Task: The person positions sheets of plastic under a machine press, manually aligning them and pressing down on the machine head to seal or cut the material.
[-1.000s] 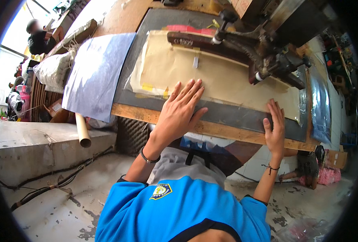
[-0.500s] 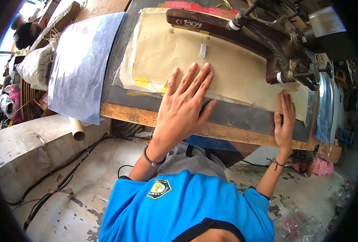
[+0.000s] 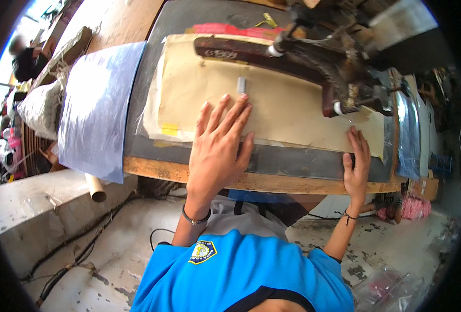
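Since the earlier frame the left hand (image 3: pixel 216 158) has edged closer to the white tag (image 3: pixel 241 85) over the tan sheet (image 3: pixel 287 114), its fingers spread flat and grasping nothing, while the right hand (image 3: pixel 357 176), fingers straight and unclenched, is at the sheet's front edge near its right end. The sheet lies on a grey mat (image 3: pixel 287 162) on the worktop (image 3: pixel 272 183), partly beneath a dark bar (image 3: pixel 259 61), with yellow tape (image 3: pixel 169 127) near its left front corner. Farther left, a bluish film (image 3: pixel 98 104) overhangs the worktop above a tube (image 3: pixel 95 187).
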{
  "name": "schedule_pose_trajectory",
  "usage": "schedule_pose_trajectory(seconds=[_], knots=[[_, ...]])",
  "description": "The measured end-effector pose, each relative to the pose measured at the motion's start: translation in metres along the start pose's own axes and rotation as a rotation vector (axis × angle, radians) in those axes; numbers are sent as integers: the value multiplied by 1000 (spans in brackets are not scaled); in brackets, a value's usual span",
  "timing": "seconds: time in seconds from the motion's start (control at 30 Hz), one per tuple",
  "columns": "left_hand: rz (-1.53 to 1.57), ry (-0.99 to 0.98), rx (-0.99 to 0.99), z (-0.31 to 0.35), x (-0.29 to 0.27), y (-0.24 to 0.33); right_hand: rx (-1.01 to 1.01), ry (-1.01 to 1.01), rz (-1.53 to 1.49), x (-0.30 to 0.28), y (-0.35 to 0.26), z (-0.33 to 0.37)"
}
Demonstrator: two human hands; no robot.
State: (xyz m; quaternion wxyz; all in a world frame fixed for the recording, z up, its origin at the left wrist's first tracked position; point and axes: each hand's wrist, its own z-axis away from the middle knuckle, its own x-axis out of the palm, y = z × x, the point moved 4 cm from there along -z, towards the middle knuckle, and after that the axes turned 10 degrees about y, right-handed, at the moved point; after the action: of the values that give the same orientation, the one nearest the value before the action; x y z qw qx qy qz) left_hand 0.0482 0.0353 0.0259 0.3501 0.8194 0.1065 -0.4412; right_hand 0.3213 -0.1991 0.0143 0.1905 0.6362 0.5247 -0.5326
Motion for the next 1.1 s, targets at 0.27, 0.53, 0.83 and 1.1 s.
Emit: schedule_pose_trajectory(seconds=[0.27, 0.53, 0.83, 1.1], knots=[[41, 52, 66, 4, -7, 6, 113, 182, -272, -9, 4, -4], [-2, 61, 93, 31, -10, 10, 76, 224, -224, -12, 7, 3], [-34, 47, 73, 26, -13, 14, 38, 225, -210, -9, 1, 4], [-100, 29, 141, 12, 4, 6, 78, 193, -191, -8, 3, 8]])
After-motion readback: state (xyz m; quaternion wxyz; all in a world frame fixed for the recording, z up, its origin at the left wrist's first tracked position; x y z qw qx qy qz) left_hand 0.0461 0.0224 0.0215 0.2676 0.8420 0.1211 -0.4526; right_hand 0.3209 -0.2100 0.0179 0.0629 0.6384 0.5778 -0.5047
